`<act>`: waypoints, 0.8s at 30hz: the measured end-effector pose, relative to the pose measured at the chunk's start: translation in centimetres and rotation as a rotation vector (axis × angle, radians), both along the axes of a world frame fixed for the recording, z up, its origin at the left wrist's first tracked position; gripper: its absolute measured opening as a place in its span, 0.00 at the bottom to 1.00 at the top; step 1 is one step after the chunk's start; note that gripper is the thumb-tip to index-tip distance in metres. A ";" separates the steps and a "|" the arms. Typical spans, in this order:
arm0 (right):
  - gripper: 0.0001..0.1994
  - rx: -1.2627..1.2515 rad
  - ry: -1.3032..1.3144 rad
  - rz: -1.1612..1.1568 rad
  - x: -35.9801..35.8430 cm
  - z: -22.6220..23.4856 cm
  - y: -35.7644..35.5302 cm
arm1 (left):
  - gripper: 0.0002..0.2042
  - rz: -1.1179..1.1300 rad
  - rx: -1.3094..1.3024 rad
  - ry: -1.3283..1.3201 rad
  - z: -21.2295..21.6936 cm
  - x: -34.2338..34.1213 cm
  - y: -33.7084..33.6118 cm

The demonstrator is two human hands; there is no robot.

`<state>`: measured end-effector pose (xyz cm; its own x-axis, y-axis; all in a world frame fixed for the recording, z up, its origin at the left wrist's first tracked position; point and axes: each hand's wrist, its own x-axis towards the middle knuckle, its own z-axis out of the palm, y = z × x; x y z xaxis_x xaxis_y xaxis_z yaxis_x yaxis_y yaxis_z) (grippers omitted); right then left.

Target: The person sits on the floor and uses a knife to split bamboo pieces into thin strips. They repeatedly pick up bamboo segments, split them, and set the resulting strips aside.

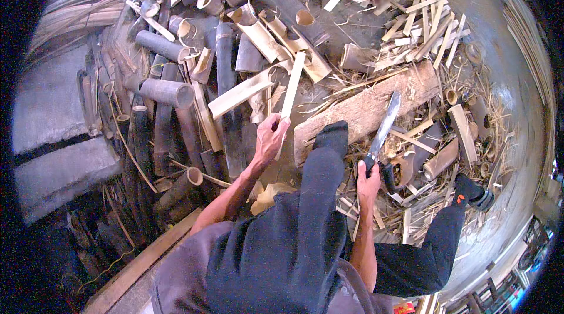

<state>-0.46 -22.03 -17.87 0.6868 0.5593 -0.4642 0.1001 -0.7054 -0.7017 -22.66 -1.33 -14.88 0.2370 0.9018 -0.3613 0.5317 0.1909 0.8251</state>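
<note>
My left hand (271, 136) is closed round a pale split bamboo strip (292, 87), which points up and away from me. In my right hand (368, 180) is the dark handle of a large knife (385, 127). Its broad metal blade slants up to the right, over a thick wooden plank (405, 87) lying on the floor. My foot in a dark sock (332, 136) rests at the plank's near left part. The strip stays apart from the blade, left of the plank.
Dark bamboo poles (167, 93) crowd the left side. Split bamboo strips (426, 23) are heaped at the far right. A handsaw (399, 173) lies right of the knife among offcuts and shavings. A long wooden board (147, 258) runs along the lower left.
</note>
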 end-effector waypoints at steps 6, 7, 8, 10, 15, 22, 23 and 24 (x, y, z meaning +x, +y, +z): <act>0.20 0.015 -0.362 0.070 -0.7 -1.7 -1.2 | 0.10 0.094 -0.390 -0.538 0.3 3.9 2.0; 0.20 0.045 -0.359 0.053 -0.6 -0.5 -0.5 | 0.10 0.116 -0.395 -0.599 0.4 4.6 2.2; 0.19 0.074 -0.357 0.035 -0.5 0.6 0.2 | 0.10 0.137 -0.400 -0.660 0.6 5.5 2.3; 0.18 0.186 -0.107 -0.002 -0.7 2.5 2.0 | 0.09 0.123 -0.401 -0.743 0.9 7.7 2.6; 0.17 0.288 0.320 0.030 -1.3 2.7 6.4 | 0.09 0.128 -0.423 -0.776 1.0 15.4 -0.3; 0.15 0.320 0.177 -0.113 0.6 2.3 5.6 | 0.13 -0.281 0.403 -0.283 -1.3 20.7 7.2; 0.15 0.308 0.164 -0.111 0.9 2.3 5.1 | 0.14 -0.304 0.526 -0.194 -1.0 21.8 11.2; 0.15 0.291 0.145 -0.114 1.3 2.0 4.1 | 0.14 -0.237 0.726 -0.129 -0.4 23.4 14.3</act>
<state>0.89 -17.91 -15.86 0.6912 0.6063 -0.3933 -0.0830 -0.4741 -0.8766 0.74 12.93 -15.29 0.4530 0.8222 0.3447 0.3819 -0.5283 0.7583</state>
